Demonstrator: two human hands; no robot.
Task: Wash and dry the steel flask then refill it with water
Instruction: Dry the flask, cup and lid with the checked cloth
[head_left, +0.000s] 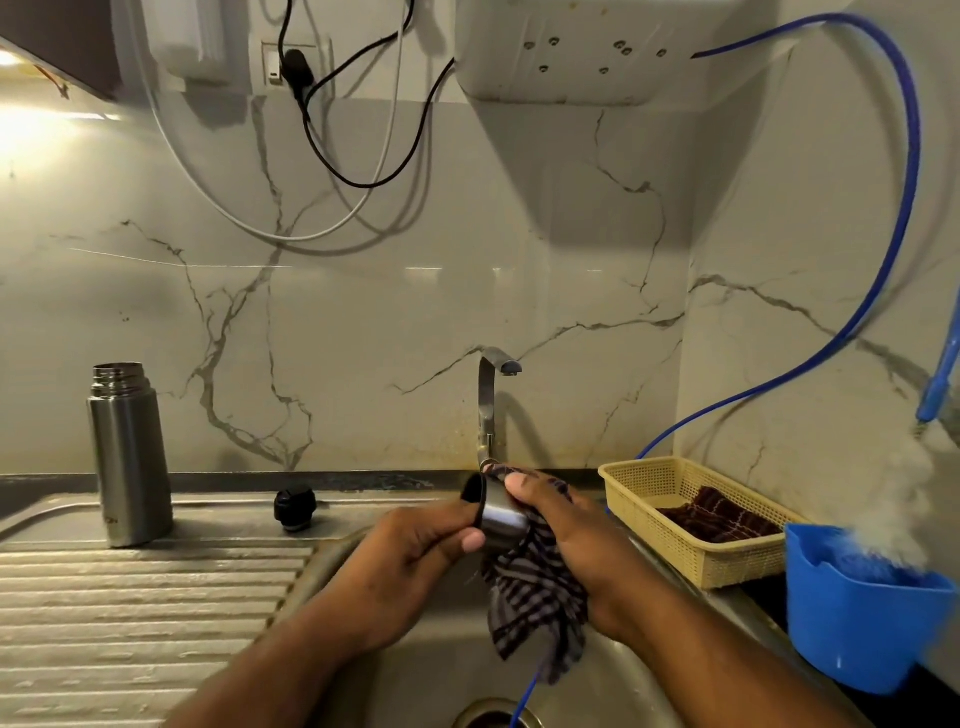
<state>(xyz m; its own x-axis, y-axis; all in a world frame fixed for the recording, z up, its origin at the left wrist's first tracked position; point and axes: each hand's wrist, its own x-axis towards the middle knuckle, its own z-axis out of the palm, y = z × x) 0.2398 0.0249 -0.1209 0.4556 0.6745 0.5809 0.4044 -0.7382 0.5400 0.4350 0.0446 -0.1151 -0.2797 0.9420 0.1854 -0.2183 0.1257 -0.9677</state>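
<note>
I judge this the drying step. My left hand (415, 545) has its grip closed around the flask's steel cup lid (496, 517) over the sink (447, 670), while my right hand (566, 535) grips the striped cloth (535, 608) against it. The steel flask (130, 457) stands open, far left on the surface, its black stopper (295, 509) just right of it. Next I need to set the cup down and take the flask for refilling.

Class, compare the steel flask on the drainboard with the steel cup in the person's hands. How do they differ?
The steel flask stands upright and untouched; the steel cup lies tilted sideways, gripped by the left hand. The flask is tall, the cup short. A checked cloth touches only the cup. Both are brushed steel.
</note>
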